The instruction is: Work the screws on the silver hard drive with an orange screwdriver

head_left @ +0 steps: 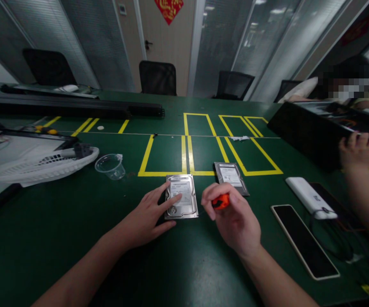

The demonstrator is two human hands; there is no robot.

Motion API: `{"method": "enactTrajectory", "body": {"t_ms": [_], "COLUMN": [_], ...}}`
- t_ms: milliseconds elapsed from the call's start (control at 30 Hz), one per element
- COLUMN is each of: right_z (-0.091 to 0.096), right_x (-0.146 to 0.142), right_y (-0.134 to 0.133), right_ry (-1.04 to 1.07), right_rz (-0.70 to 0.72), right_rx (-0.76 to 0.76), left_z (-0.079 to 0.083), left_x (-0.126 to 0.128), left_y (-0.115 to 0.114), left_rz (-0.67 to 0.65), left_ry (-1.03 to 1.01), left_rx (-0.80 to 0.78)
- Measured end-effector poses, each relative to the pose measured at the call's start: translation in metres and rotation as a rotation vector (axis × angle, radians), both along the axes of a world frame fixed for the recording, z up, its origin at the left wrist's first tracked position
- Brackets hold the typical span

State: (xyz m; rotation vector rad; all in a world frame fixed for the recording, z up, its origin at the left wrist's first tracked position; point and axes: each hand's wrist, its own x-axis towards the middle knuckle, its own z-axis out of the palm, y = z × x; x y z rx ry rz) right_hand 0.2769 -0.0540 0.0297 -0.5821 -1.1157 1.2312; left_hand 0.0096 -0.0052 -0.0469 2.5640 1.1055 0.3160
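A silver hard drive (184, 191) lies on the green table (75, 238) in front of me. My left hand (149, 215) rests open against its left side, fingers spread, the index finger lying on its label. My right hand (232, 217) is closed around an orange-handled tool (220, 201), held just right of the drive; its tip is hidden. A second hard drive (231, 177) lies a little further back to the right.
A clear plastic cup (110, 165) and a white basket (43, 167) sit at the left. A phone (304, 241), a white power bank (310, 197) and cables lie at the right. Another person's hand (361, 150) grips a black case (309, 128). Yellow tape boxes (184, 149) mark the table.
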Motion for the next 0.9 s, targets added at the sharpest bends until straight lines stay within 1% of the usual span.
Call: {"method": "enactTrajectory", "body": {"t_ms": [100,267,400,533,667,900], "right_z": [-0.0002,-0.005,-0.0076,-0.0057,-0.0019,-0.0007], "right_x": [0.001,0.0015,0.0009,-0.0007,-0.0007,0.0007], "right_y": [0.0007,-0.0003,-0.001,-0.0007,-0.0001,-0.0004], "right_ry": [-0.018,-0.025,-0.004,0.011,0.019,-0.043], "right_rz": [0.024,-0.005,0.007,0.023,-0.007,-0.008], "right_rx": [0.016,0.014,-0.011,-0.029,-0.013,0.005], "left_z": [-0.0006,-0.0004,0.0001,0.0003,0.0006,0.0005], "left_x": [-0.0006,-0.0009,-0.0001,0.0001,-0.0004,-0.0003], "left_y": [0.0001,-0.0002,-0.0003,-0.0003,-0.0007,-0.0008], "left_rz": [-0.002,-0.004,-0.005,-0.009,-0.003,-0.004], "left_ry": [-0.006,0.004,-0.003,-0.012,-0.005,0.014], "left_rx": [0.001,-0.006,-0.005,-0.002,-0.005,-0.02]}}
